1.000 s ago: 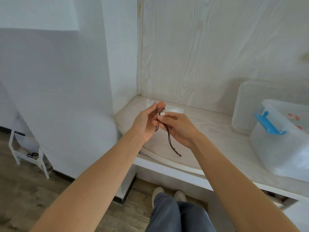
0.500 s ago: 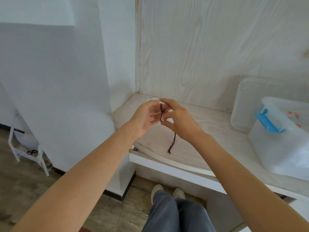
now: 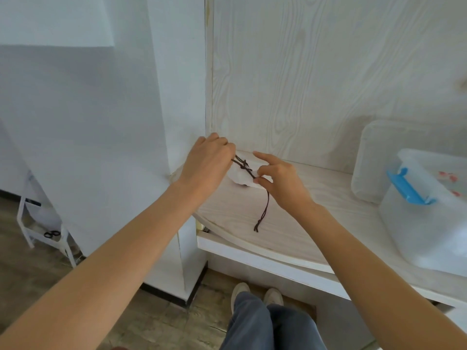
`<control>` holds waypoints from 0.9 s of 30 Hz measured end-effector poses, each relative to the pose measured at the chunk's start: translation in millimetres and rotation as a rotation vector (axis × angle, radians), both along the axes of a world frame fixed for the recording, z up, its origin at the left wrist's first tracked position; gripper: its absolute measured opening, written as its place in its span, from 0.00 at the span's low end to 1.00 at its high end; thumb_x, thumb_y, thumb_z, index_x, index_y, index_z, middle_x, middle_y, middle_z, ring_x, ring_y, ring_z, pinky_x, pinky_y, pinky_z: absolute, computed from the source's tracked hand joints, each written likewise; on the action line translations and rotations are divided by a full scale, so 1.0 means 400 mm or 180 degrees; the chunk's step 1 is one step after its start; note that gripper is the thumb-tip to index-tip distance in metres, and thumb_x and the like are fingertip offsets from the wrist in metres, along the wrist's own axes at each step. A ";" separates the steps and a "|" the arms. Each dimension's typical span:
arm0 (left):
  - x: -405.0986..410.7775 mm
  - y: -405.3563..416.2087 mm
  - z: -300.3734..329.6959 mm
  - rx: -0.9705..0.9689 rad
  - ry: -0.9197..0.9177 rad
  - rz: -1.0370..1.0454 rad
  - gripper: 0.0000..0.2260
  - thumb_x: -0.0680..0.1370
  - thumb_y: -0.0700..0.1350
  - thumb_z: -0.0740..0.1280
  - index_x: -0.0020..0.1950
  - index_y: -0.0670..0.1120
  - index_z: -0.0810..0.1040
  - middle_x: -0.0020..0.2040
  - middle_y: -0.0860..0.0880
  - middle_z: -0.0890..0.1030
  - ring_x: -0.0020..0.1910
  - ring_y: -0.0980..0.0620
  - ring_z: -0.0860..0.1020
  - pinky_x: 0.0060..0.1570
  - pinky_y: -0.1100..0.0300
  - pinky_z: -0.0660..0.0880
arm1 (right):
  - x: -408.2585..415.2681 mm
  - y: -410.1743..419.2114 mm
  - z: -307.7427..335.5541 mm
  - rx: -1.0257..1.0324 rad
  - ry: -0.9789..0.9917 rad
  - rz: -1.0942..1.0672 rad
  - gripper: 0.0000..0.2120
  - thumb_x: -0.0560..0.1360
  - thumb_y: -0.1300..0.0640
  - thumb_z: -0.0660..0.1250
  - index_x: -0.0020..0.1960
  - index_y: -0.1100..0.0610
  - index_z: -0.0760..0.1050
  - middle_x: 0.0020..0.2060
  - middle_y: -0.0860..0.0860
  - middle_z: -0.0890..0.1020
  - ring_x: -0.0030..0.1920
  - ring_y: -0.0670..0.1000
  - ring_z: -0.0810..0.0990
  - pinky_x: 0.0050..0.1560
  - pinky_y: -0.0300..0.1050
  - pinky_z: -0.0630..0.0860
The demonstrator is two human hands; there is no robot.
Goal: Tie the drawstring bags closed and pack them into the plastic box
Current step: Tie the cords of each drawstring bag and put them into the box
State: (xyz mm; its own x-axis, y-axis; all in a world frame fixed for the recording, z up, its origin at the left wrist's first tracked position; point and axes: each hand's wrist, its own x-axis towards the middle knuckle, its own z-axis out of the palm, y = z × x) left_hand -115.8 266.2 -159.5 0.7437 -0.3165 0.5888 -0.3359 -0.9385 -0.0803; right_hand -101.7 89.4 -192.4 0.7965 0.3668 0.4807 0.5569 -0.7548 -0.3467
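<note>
Both bare forearms are stretched forward over the pale wood-grain shelf [image 3: 290,223], whose near edge is curved. At the far right a translucent plastic box [image 3: 424,223] with a blue latch [image 3: 409,186] is seen, its frosted lid [image 3: 374,157] leaned against the back panel. A small white drawstring bag [image 3: 243,176] is held up between the hands at the shelf's left end. The dark twisted drawstring [image 3: 246,169] is pinched taut by the curled left hand [image 3: 208,162] and by the right hand [image 3: 280,180], index finger extended; its loose end hangs downward.
</note>
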 end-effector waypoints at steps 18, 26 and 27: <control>-0.004 -0.045 -0.023 -0.6646 0.2631 -0.1775 0.22 0.79 0.48 0.61 0.24 0.47 0.68 0.26 0.51 0.76 0.34 0.53 0.82 0.53 0.57 0.76 | 0.015 0.020 -0.039 0.2814 0.2062 -0.0246 0.03 0.70 0.64 0.70 0.37 0.61 0.80 0.51 0.54 0.82 0.47 0.51 0.78 0.58 0.50 0.74; 0.009 -0.068 -0.060 -0.6103 0.2545 -0.1462 0.14 0.81 0.47 0.60 0.36 0.46 0.71 0.33 0.51 0.74 0.21 0.59 0.62 0.25 0.68 0.63 | 0.004 0.012 -0.009 0.4979 0.3469 0.0575 0.12 0.80 0.58 0.58 0.39 0.58 0.73 0.49 0.54 0.82 0.50 0.49 0.81 0.51 0.41 0.76; 0.010 -0.068 -0.060 -0.6013 0.2522 -0.1422 0.14 0.81 0.46 0.60 0.35 0.46 0.71 0.32 0.51 0.74 0.21 0.60 0.61 0.23 0.68 0.60 | 0.004 0.014 -0.009 0.5355 0.3611 0.0718 0.14 0.81 0.59 0.56 0.38 0.59 0.72 0.48 0.55 0.83 0.49 0.50 0.82 0.51 0.43 0.78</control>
State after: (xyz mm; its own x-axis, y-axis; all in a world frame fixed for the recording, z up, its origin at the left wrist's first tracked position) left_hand -111.8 238.8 -183.4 0.9992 -0.0388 0.0010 0.0166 0.4506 0.8926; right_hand -100.2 94.9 -196.1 0.9346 0.2966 -0.1965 -0.3486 0.6527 -0.6727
